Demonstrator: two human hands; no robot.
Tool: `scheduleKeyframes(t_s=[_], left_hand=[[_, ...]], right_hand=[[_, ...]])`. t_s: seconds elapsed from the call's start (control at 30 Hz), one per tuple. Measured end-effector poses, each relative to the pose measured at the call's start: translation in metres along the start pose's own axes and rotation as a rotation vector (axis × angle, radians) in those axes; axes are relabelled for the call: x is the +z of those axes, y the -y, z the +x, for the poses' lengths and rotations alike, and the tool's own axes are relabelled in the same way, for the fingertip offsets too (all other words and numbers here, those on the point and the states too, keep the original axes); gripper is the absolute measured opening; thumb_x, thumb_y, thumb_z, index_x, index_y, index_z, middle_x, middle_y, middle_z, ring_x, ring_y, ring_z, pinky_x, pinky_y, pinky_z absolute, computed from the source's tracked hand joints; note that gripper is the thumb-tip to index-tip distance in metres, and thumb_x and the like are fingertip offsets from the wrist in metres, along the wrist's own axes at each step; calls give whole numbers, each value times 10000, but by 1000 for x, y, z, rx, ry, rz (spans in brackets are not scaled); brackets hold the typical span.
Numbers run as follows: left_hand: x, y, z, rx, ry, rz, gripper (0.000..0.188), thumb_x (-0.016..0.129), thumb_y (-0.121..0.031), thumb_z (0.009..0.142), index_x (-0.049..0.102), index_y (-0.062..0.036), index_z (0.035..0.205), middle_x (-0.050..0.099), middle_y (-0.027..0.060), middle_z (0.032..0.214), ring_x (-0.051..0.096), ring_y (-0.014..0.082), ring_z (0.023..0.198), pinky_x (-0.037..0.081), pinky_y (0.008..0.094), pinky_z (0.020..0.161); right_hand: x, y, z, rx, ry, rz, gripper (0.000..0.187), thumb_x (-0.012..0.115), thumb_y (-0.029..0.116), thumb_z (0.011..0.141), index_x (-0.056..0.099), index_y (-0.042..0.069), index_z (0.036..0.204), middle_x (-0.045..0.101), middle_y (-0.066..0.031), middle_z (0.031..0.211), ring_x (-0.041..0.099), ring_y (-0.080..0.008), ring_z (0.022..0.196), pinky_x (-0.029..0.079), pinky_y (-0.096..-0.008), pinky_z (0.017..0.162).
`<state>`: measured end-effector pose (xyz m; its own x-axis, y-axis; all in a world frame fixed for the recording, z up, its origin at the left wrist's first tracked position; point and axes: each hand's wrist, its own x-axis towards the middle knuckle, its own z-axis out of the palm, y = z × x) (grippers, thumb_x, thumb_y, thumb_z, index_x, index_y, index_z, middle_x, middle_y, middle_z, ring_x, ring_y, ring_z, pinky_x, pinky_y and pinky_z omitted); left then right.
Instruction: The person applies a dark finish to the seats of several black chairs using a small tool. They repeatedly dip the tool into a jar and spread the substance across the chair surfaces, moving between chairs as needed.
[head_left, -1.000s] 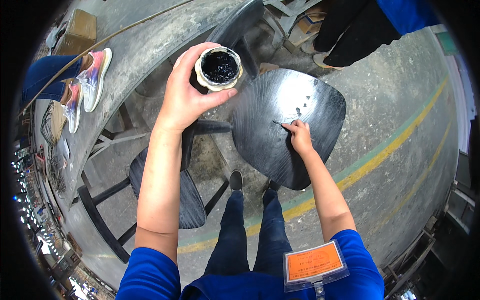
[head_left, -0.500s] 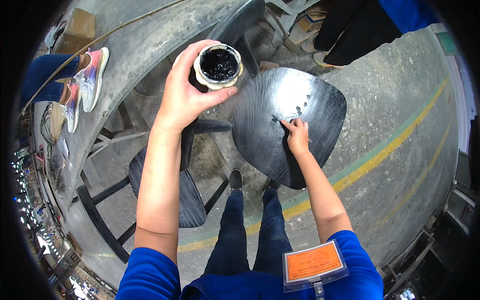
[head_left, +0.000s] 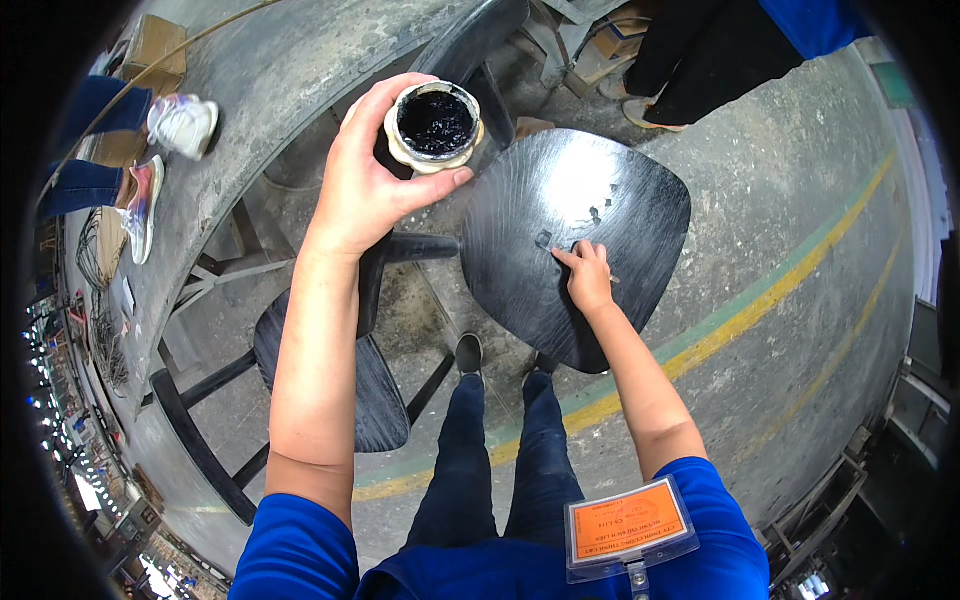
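Observation:
My left hand (head_left: 362, 185) is wrapped round a cream jar (head_left: 402, 155) with a scalloped side, its open mouth facing up. Thick, glossy black paste (head_left: 435, 122) fills it. Below and right of the jar is a black wood-grained chair seat (head_left: 520, 290), with light glaring off its far part. My right hand (head_left: 592, 277) is over the seat, its index finger stretched onto the surface and the other fingers curled. A thin pale bit shows beside the curled fingers; what it belongs to is hidden. Just past the fingertip lies a dark smear (head_left: 543, 240), and several dark patches (head_left: 598, 210) lie farther off.
Another black chair (head_left: 378, 400) lies at the left, under my left forearm. A black chair back (head_left: 470, 45) is beyond the jar. One person's sneakers (head_left: 185, 125) are at the far left; another person in black trousers (head_left: 690, 60) stands far right. A cardboard box (head_left: 155, 50) is top left.
My right fingertip has drawn slightly nearer to me, uncovering the dark smear on the seat. At the left, one of the other person's sneakers has shifted. The jar stays in my left hand.

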<state>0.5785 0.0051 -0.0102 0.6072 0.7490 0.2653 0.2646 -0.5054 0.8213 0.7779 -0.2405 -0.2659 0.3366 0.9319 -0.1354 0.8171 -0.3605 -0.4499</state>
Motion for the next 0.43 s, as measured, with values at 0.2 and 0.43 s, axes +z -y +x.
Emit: scheduleKeyframes(t_s=[0.2, 0.43], left_hand=[[3, 2, 0, -22, -43, -52, 763, 894, -186, 540, 587, -87, 1231, 608, 91, 1209, 562, 258, 1166, 434, 389, 1018], [1, 1, 1, -28, -18, -53, 753, 888, -191, 555, 583, -92, 1237, 600, 82, 1228, 540, 256, 1193, 417, 384, 1035]], right_hand=[[-6, -3, -4, -53, 48, 23, 397, 534, -15, 807, 760, 217, 1037, 543, -62, 924, 493, -304, 889, 465, -401, 832], [-10, -17, 21, 133, 29, 126, 378, 552, -11, 829, 761, 215, 1048, 569, -51, 995, 487, -304, 956, 461, -419, 878]])
